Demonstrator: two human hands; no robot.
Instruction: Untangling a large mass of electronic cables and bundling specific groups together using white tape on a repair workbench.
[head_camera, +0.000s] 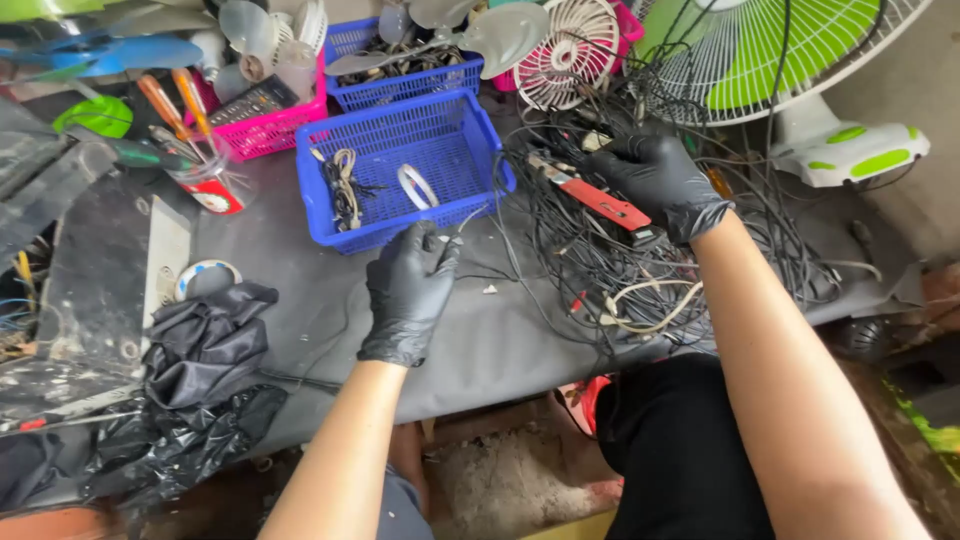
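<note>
The left hand (408, 292) is pinching a thin wire (478, 222) between thumb and fingertips, just before the blue basket (400, 165). The wire is running rightward into the cable tangle (620, 250), where the right hand (655, 185) is pressing down, fingers curled.

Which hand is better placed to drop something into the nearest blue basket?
Left. The left hand pinches a thin wire right at the front edge of the blue basket. The right hand is farther off, resting on the tangle of cables by the red tool.
</note>
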